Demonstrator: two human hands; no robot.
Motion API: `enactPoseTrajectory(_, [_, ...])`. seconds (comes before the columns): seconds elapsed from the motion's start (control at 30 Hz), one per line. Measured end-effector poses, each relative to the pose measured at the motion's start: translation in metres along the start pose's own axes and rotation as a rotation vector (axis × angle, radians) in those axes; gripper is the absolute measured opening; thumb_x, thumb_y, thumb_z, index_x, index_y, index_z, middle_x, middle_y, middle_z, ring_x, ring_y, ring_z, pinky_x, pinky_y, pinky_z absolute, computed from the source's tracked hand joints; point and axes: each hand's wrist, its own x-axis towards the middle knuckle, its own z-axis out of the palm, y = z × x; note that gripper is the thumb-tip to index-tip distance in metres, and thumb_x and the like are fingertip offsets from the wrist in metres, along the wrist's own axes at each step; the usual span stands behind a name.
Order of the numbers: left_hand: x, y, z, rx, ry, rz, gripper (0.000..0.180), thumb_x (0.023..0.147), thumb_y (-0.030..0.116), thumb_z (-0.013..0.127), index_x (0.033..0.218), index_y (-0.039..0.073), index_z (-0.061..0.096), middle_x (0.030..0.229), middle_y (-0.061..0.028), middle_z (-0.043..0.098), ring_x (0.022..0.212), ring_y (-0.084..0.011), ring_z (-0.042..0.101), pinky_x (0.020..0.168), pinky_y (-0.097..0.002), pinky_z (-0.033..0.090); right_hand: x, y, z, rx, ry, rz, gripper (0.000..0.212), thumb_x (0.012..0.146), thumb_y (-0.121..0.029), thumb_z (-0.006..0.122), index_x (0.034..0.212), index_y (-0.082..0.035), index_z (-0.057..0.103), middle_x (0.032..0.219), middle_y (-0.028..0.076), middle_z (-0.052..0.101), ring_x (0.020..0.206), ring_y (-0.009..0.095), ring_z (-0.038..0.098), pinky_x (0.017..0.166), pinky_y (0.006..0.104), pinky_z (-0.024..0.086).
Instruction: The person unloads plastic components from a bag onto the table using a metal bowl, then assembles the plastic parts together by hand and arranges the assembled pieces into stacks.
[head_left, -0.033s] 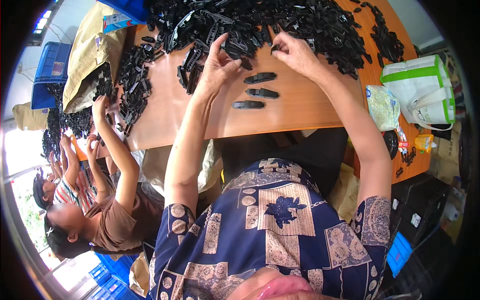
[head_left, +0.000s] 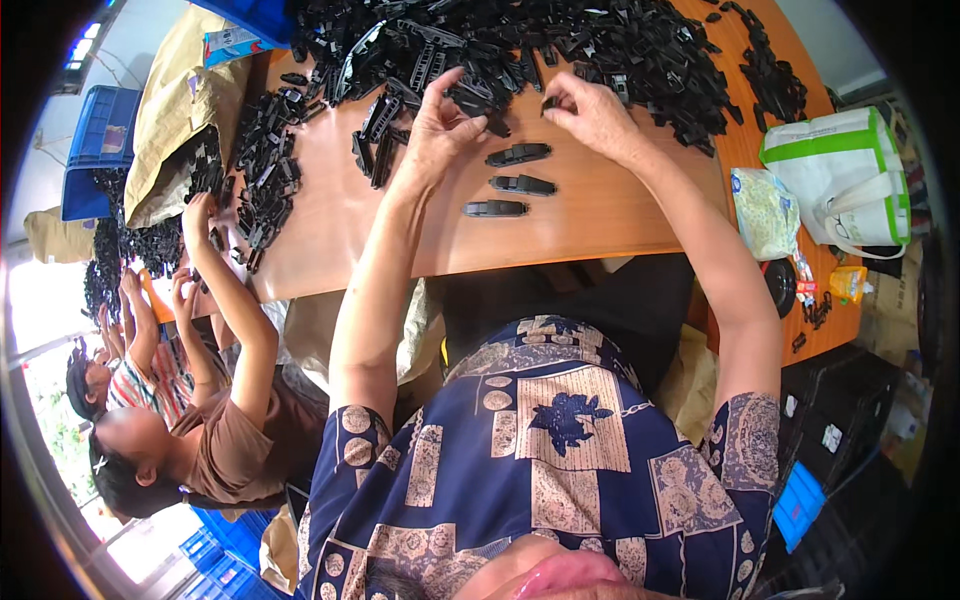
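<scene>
1. Small dark piece [head_left: 549, 103], its outline mostly hidden by fingers, was at the tips of the person's right hand [head_left: 592, 115], above the wooden worktop [head_left: 620, 220] and near the front edge of the heap.
2. That hand's grip was narrow, thumb and forefinger pinched on the piece.
3. The left hand [head_left: 440, 128] was just across from it, forefinger raised and thumb pointing inward, the two well spread; a dark pointed part [head_left: 499, 127] showed at the thumb tip, but I could not tell whether this grip held it or only touched it.
4. Between the forearms, three long, black, plastic-looking parts with tapered ends lay apart in a loose column: an upper one [head_left: 518, 154], a middle one [head_left: 523, 186] and a lower one [head_left: 495, 208].
5. Beyond the hands spread a broad heap of glossy black parts [head_left: 660, 60].
6. To the left, a co-worker's hand [head_left: 200, 206] was at the mouth of a creased brown paper sack [head_left: 185, 85].
7. To the right stood a white bag with green trim [head_left: 830, 150], beside a pale patterned plastic packet [head_left: 765, 212].
</scene>
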Motion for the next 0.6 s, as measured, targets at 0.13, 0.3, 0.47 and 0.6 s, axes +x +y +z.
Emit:
enactPoseTrajectory(0.13, [0.013, -0.024, 0.012, -0.009, -0.041, -0.081, 0.031, 0.088, -0.005, 0.07, 0.115, 0.007, 0.062, 0.088, -0.0004, 0.064, 0.078, -0.0085, 0.061, 0.07, -0.0227, 0.054, -0.014, 0.003, -0.008, -0.353, 0.038, -0.143, 0.023, 0.087, -0.014, 0.07, 0.105, -0.006, 0.059, 0.1, 0.009, 0.063, 0.098, 0.031, 0.062, 0.083, 0.0452, 0.051])
enactPoseTrajectory(0.3, [0.003, -0.003, 0.025, 1.094, -0.073, 0.23, 0.029, 0.082, 0.019, 0.077, 0.106, 0.009, 0.066, 0.102, -0.0083, 0.064, 0.096, -0.0329, 0.066, 0.082, -0.0437, 0.052, -0.02, 0.004, -0.015, -0.481, 0.021, -0.262, 0.02, 0.086, -0.013, 0.071, 0.099, -0.004, 0.06, 0.104, 0.009, 0.059, 0.101, 0.03, 0.061, 0.085, 0.0431, 0.052])
enactPoseTrajectory(0.47, [-0.011, -0.006, 0.011, 1.067, 0.001, 0.274, 0.024, 0.081, 0.019, 0.078, 0.101, 0.009, 0.068, 0.099, -0.0074, 0.063, 0.092, -0.0298, 0.067, 0.078, -0.0411, 0.053, -0.014, -0.007, -0.02, -0.491, -0.049, -0.3, 0.02, 0.086, -0.016, 0.072, 0.099, -0.004, 0.061, 0.103, 0.01, 0.059, 0.099, 0.03, 0.062, 0.081, 0.0419, 0.054])
enactPoseTrajectory(0.6, [-0.011, -0.016, 0.005, 1.103, 0.001, 0.372, 0.023, 0.081, 0.02, 0.078, 0.099, 0.009, 0.07, 0.093, -0.0066, 0.062, 0.086, -0.0288, 0.067, 0.075, -0.0398, 0.053, -0.003, -0.026, -0.025, -0.383, -0.137, -0.231, 0.02, 0.088, -0.02, 0.07, 0.095, -0.004, 0.06, 0.097, 0.011, 0.062, 0.093, 0.031, 0.064, 0.079, 0.0424, 0.055])
